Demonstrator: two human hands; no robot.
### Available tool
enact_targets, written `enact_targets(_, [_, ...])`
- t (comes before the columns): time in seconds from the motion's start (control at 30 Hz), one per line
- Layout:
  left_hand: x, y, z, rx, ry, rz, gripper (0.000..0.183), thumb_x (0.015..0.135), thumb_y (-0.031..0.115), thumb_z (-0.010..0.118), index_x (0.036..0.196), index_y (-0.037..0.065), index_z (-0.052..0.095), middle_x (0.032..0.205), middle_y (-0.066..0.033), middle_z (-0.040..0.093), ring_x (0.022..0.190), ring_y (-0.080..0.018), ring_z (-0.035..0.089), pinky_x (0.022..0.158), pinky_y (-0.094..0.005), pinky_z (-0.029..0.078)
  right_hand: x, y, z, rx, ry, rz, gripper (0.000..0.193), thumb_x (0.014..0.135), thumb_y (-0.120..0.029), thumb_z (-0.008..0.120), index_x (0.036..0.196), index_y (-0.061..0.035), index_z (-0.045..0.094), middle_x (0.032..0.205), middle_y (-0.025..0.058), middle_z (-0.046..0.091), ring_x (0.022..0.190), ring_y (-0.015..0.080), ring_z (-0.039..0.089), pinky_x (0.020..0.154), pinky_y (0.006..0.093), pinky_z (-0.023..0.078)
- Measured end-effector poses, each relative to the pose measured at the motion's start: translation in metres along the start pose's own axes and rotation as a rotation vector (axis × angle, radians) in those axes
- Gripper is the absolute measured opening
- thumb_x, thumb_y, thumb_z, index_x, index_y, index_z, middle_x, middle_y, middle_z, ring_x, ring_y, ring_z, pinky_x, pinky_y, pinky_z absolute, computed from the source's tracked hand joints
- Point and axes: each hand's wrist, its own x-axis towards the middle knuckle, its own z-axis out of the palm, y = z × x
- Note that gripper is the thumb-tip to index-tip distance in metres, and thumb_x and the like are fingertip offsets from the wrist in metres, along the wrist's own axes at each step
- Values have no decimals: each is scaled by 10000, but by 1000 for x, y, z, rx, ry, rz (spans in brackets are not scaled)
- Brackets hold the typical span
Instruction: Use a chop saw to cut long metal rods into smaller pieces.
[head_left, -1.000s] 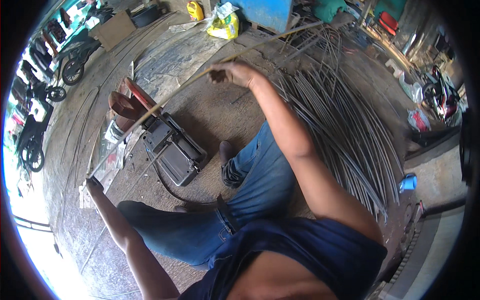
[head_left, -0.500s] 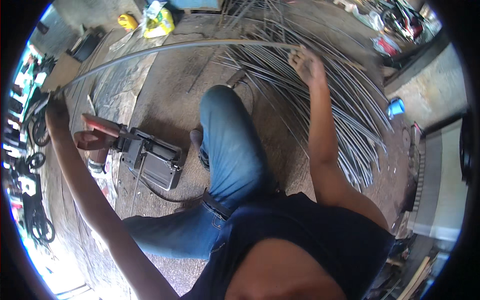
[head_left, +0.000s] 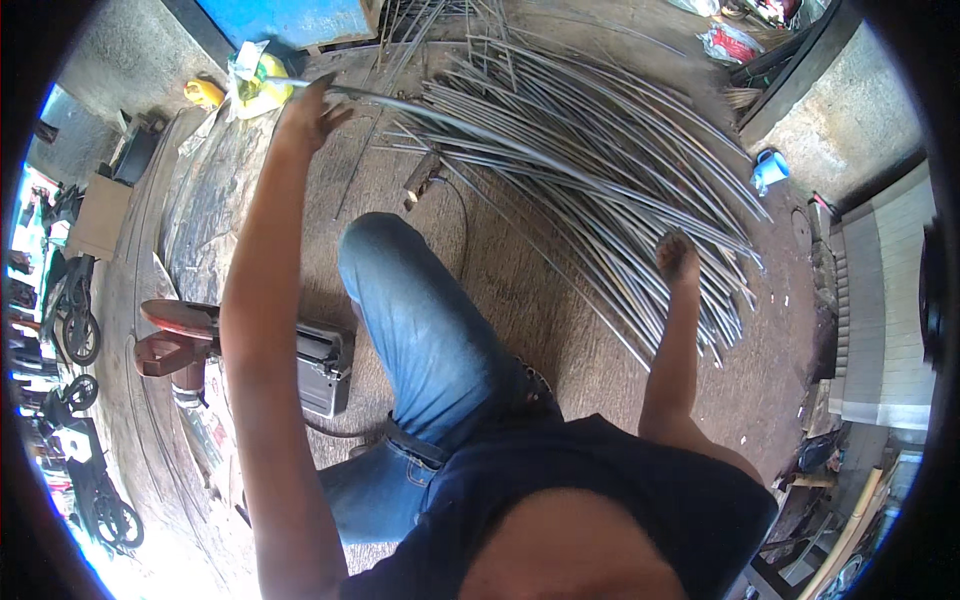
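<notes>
My left hand is raised at the far left end of a long metal rod. Its fingers are spread, and the rod runs by them with a short end sticking out past the hand. From there the rod slants down to the right over a large pile of similar rods on the floor. My right hand is over the right part of the pile, its fingers curled closed. What it grips, if anything, is hidden.
A cut-off saw with a dark base stands at left, partly behind my left arm. A small metal block lies beyond my knee. A blue cup sits by the right wall; a yellow bag lies at the back left.
The rod has swung from over the left floor to the right, above the pile. My left hand has moved right and spread its fingers; my right hand has come down and nearer.
</notes>
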Motion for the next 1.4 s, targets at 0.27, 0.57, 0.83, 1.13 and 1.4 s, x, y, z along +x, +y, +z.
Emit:
enact_targets(0.27, [-14,-18,49,6,-407,216,608,955,395,459,1395,8,295,1351,-160,442,1203,-263,494,1009,-407,423,42,20,13,55,-133,37,176,876,-100,523,974,35,579,848,122,626,727,225,625,674,330,552])
enact_targets(0.57, [-71,-13,-65,567,-178,286,544,921,426,523,1261,3,524,1156,-139,610,1050,-232,607,914,-342,453,-3,154,92,-295,86,329,360,920,-246,533,1131,45,556,1097,140,610,996,228,572,886,349,456])
enact_targets(0.83, [-139,14,-158,670,-42,450,444,924,344,572,1147,-39,599,1011,-103,658,918,-174,646,781,-286,493,-22,169,267,-402,-269,222,293,909,-146,508,1147,18,554,1066,120,618,963,224,587,904,364,455])
enact_targets(1.13, [-239,92,-230,591,124,736,450,910,333,599,1138,-55,591,1024,-160,648,925,-249,639,815,-349,498,-116,218,504,-503,-1154,125,280,906,-204,523,1074,9,592,1021,104,639,934,194,603,837,330,487])
enact_targets(1.4, [-318,103,-402,814,883,928,326,920,314,580,997,11,668,851,-51,676,796,-159,635,691,-306,477,-273,330,572,-1366,-1612,404,288,950,-261,509,948,-5,642,837,97,659,766,185,631,699,334,500])
